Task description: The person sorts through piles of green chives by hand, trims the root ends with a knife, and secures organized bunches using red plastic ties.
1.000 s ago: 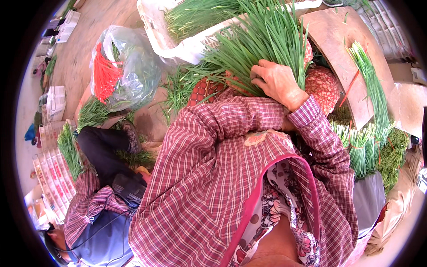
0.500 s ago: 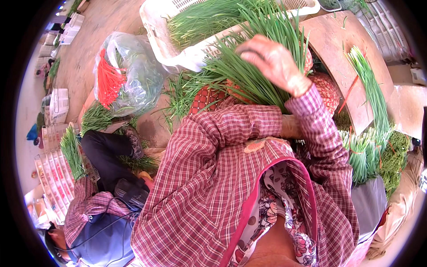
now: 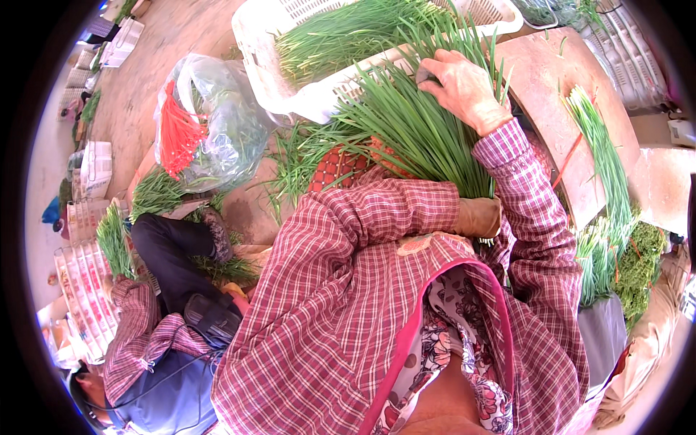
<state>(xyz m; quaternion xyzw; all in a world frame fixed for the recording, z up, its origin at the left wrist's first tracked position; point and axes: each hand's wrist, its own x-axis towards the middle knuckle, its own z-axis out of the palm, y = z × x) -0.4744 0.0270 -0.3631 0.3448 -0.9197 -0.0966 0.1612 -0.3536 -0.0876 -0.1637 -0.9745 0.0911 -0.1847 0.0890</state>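
Note:
A thick bunch of garlic chives [image 3: 417,127] fans out across my lap, its long green leaves pointing up and left. My left hand [image 3: 480,219], tan and in shadow, is closed round the bunch near its lower end, fingers mostly hidden. Over the upper leaves, my right hand [image 3: 462,88] is bent, with thumb and fingers curled in on some chive leaves; a dark covering shows at a fingertip. Under the bunch lies a red patterned cloth [image 3: 341,168]. Just beyond, a white plastic crate [image 3: 264,76] holds more chives [image 3: 348,36].
Right of me, a brown board [image 3: 540,72] bears a tied chive bundle [image 3: 602,138]; more bundles [image 3: 594,261] stand below it. A clear plastic bag [image 3: 235,134] with red ties [image 3: 177,138] lies left. Another person [image 3: 163,384] sits at lower left.
My right hand has moved a little right and up along the leaves, and its fingers have curled more. My left hand keeps its hold at the lower end.

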